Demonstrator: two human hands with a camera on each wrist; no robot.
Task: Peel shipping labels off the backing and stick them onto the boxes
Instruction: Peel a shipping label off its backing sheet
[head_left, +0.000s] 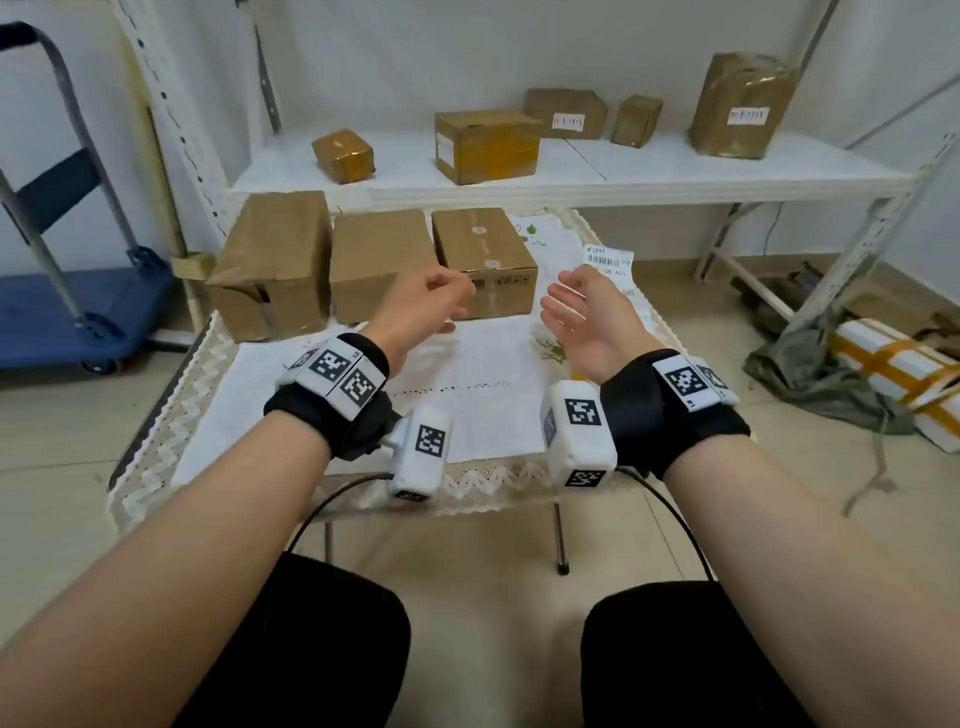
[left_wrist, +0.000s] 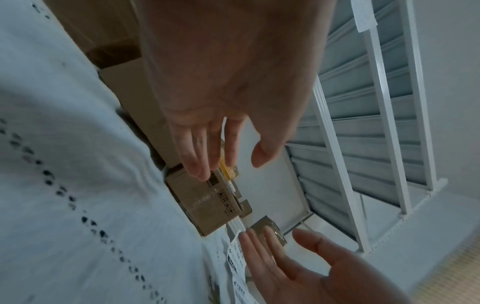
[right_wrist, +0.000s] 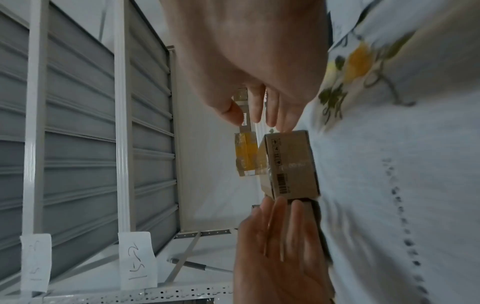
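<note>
The white printed shipping label sheet (head_left: 609, 260), lying at the cloth-covered table's (head_left: 218, 415) far right beside three plain brown cardboard boxes (head_left: 483, 260), looks thin, floppy and best pinched by a corner; both the left hand (head_left: 423, 306) and right hand (head_left: 584, 317) hover loose-fingered, holding nothing, unobstructed.

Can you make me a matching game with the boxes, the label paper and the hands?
Things:
1. left hand
2. printed box
3. label sheet
4. blue cart

Places:
A. on the floor, far left of the table
B. lying on the cloth at the table's right side, beyond the right hand
C. rightmost of three boxes on the table
D. raised in front of the printed box, holding nothing

Pairs: 1-D, 2-C, 3-B, 4-A
</note>
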